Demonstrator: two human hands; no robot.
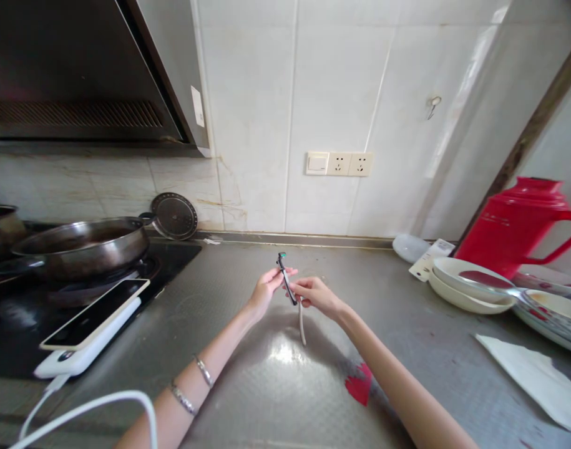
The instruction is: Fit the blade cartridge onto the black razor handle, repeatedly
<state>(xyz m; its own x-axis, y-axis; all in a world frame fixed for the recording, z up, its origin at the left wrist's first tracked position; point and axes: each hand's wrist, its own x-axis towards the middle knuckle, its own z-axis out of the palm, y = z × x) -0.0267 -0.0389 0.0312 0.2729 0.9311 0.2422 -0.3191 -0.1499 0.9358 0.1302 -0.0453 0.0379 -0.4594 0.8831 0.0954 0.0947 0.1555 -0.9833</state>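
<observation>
A slim black and grey razor (286,279) with a short crosswise head and a green strip is held up over the steel counter, tilted. My left hand (266,288) grips it from the left, the fingers partly behind its handle. From the other side my right hand (317,293) is closed in a pinch beside the handle's lower end. A pale, narrow cord-like strip (302,324) hangs down from the right fingers. Its upper end is hidden by them, and I cannot tell whether it joins the razor.
On the left, a phone on a white power bank (91,340) trails a white cable near the pan (86,243) on the stove. A red thermos (514,224), stacked bowls (472,302) and a white paper (531,377) lie right. A red heart-shaped piece (359,385) is on the counter.
</observation>
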